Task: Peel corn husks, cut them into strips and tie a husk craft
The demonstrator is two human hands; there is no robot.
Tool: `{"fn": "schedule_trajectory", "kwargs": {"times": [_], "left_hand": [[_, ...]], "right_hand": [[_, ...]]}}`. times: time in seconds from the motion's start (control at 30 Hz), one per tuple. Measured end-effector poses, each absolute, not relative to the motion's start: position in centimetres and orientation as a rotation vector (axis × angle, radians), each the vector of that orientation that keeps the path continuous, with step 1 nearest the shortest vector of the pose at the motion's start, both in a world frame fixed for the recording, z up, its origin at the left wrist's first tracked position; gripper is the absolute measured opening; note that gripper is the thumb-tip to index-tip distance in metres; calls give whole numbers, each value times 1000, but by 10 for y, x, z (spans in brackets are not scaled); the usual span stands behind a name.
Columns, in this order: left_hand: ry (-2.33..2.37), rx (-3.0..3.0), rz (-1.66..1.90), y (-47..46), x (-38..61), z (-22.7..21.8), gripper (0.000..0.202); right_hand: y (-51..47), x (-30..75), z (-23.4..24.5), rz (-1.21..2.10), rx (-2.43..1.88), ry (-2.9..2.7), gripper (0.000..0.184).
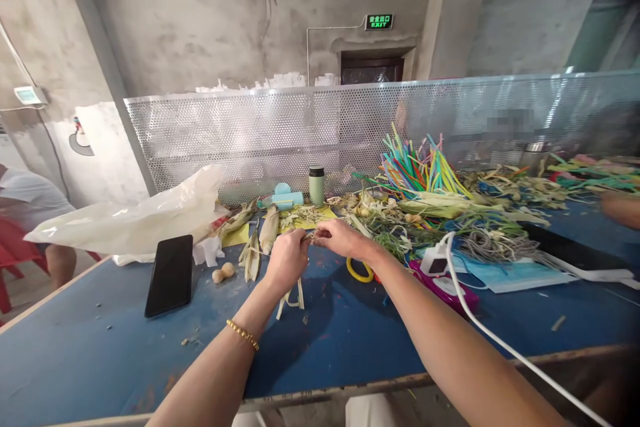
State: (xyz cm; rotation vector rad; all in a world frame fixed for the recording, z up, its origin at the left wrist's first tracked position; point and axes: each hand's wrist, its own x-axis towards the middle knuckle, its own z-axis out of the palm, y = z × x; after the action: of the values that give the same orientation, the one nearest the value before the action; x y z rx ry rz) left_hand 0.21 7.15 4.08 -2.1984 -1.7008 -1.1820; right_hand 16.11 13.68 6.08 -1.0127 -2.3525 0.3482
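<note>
My left hand (290, 250) is closed, its fingertips pinching a small bit of dried corn husk (311, 238) above the table. Pale husk strips (291, 301) show below that hand, but whether they hang from it or lie on the table I cannot tell. Opposite it, my right hand (343, 239) is closed too, with thumb and fingers pinched at the other end of the same bit. The fingers hide most of it. Just left of my hands lie dried corn husks (269, 230); a yellow ring (359, 271) lies under my right wrist.
A black phone (170, 275) and plastic bag (135, 213) lie left. Behind stand a green bottle (317, 187) and colourful pipe cleaners (423, 167) before a perforated metal screen (240, 140). A white cable (480, 327) crosses right; another person's hand (621, 209) is far right.
</note>
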Motion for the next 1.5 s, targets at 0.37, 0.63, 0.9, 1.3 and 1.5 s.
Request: {"fn": "schedule_trajectory", "kwargs": {"times": [0.37,0.63,0.9,1.3,1.5], "left_hand": [[-1740,-2066,-1352,75,-13,47,29],[-1893,-2067,-1582,79,-22,50,29],[-2000,-1897,-3009,78,-34,54,17],[-1835,-2292,-3106,74,-23,53,27],[-1955,-2450,-2835,76,-25,49,33]], "right_hand": [[144,185,71,326,-1172,-2244,13],[156,200,68,309,-1274,-2115,13],[147,202,79,262,-1292,-2042,20],[108,139,63,421,-818,-2250,23],[114,146,65,189,-864,-2255,26]]}}
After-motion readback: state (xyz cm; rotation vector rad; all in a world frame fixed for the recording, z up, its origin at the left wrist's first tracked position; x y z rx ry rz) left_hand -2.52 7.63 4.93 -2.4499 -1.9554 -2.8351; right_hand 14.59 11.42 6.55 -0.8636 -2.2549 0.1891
